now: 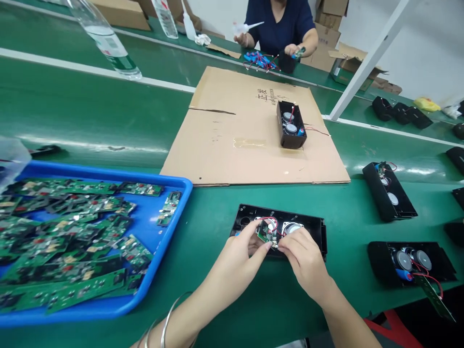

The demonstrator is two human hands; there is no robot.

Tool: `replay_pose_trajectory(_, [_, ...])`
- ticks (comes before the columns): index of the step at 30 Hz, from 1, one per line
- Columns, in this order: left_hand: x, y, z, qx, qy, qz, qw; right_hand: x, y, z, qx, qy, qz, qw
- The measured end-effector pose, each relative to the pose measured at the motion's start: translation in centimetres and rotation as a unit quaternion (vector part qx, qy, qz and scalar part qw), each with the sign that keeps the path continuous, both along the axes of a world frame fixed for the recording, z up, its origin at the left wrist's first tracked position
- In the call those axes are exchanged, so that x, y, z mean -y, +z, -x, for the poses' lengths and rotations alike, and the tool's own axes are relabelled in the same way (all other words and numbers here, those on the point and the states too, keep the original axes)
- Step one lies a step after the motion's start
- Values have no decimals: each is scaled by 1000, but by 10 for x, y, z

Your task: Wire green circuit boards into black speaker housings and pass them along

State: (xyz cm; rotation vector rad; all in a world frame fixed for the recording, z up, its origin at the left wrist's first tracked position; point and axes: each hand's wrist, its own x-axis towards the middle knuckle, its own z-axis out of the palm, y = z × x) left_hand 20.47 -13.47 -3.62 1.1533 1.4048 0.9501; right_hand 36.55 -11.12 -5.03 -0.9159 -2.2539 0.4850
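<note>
My left hand grips a small green circuit board between thumb and fingers, over an open black speaker housing. Close against it, my right hand pinches at the board's lower right end, where small pale connectors and red wires meet; my fingertips hide exactly what is between them. Two round silver speakers sit in the housing, partly covered by my hands. A red wire loops above the board. A bit of blue shows at the housing's left, beside my left hand.
A blue tray heaped with circuit boards stands at left. Ahead, a cardboard sheet carries another speaker housing. More housings line the right side. Across the bench, a person holds a white-tipped bottle and a small board.
</note>
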Motion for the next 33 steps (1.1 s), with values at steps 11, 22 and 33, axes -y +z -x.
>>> replay_pose_trajectory(11, [-5, -2, 3, -43, -53, -33, 997, 3, -7, 2, 71, -13, -104, 992])
replay_pose_trajectory(22, [5, -10, -3, -98, -13, -120, 988, 11, -13, 10, 32, -77, -68, 994])
replay_pose_trajectory(33, [15, -20, -9, -198, 2, -199, 960, 11, -18, 14, 44, -87, -110, 989])
